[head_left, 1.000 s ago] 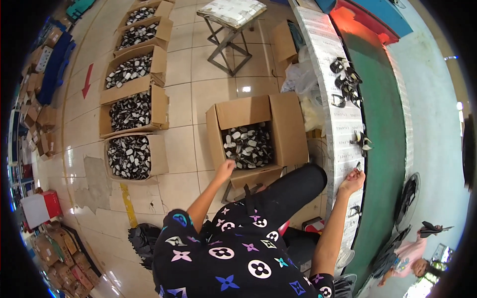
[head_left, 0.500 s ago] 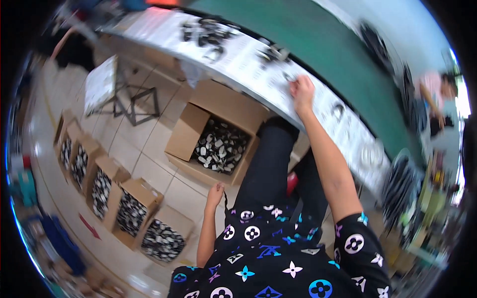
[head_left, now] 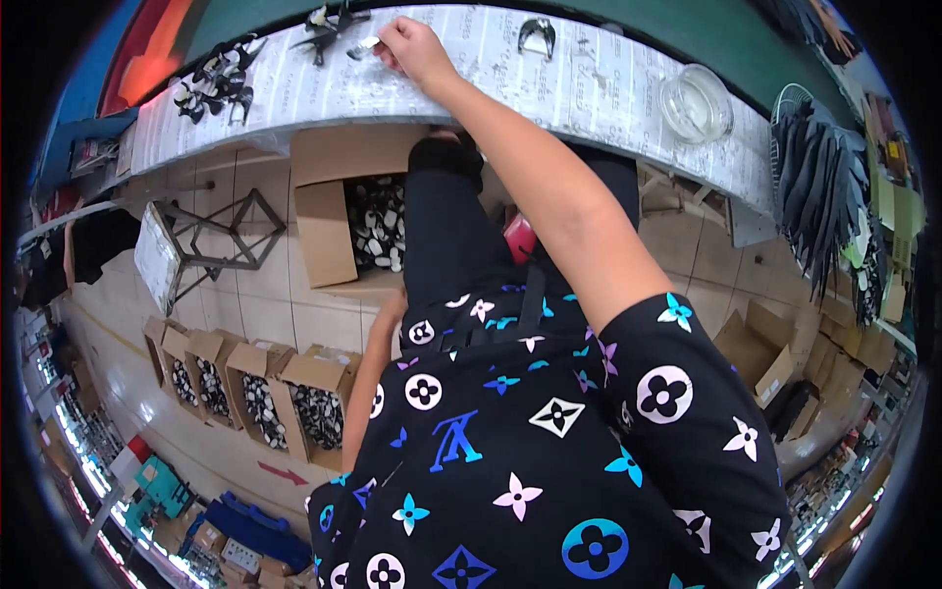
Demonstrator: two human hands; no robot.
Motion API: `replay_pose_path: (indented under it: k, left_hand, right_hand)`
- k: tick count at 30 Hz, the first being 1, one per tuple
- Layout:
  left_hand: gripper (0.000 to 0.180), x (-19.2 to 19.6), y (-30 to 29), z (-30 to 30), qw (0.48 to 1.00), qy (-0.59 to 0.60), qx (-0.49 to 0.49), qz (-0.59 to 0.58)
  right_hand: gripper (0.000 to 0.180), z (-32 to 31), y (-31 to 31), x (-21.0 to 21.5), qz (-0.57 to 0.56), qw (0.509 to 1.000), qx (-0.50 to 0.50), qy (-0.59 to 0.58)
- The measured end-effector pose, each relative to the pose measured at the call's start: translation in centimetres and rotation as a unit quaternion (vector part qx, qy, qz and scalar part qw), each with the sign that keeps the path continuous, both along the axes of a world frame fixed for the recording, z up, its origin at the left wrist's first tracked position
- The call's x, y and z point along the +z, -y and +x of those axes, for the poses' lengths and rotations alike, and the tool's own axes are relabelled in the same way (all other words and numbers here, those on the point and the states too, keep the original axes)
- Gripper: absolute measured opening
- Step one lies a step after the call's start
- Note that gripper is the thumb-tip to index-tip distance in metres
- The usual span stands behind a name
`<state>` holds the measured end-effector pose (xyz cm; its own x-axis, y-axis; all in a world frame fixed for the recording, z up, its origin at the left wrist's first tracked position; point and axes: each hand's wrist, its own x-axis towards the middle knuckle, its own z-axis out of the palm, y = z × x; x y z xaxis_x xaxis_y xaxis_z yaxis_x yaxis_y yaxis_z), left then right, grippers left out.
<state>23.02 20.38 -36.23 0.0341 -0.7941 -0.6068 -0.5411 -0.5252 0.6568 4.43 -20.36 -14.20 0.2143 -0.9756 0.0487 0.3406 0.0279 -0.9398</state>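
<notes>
- The left hand (head_left: 394, 306) hangs by the thigh, mostly hidden; its grip cannot be told.
- An open box (head_left: 324, 231) of black-and-white parts sits below the bench.
- The right hand (head_left: 412, 47) pinches a small metal piece (head_left: 361, 44) on the bench (head_left: 471, 83).

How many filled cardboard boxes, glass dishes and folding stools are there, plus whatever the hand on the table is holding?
Cardboard boxes of black-and-white pieces: 5
Glass dish: 1
Folding stool: 1
Small pale piece pinched in the right hand: 1
Total: 8
</notes>
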Motion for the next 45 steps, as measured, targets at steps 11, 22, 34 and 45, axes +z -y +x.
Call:
replay_pose_path:
  k: [11, 22, 34, 45]
  left_hand:
    - [0.036, 2.4, -8.6, 0.3, 1.0, 0.014, 0.024, 0.005]
    - [0.034, -3.1, -2.6, -3.7, 0.997, 0.028, 0.066, 0.044]
    - [0.035, 5.0, 4.6, -4.7, 0.999, 0.009, 0.029, 0.024]
    - [0.034, 7.3, 4.0, -5.8, 0.999, -0.006, 0.026, 0.028]
  right_hand:
    - [0.023, 2.5, 2.2, 1.2, -0.045, 0.998, 0.006, -0.049]
    - [0.023, 0.8, -1.5, 2.7, 0.02, 0.999, 0.045, 0.006]
    - [0.02, -0.2, 1.0, 1.5, 0.029, 0.999, 0.015, 0.022]
    - [0.019, 0.2, 0.8, 1.2, 0.018, 0.999, 0.016, 0.026]
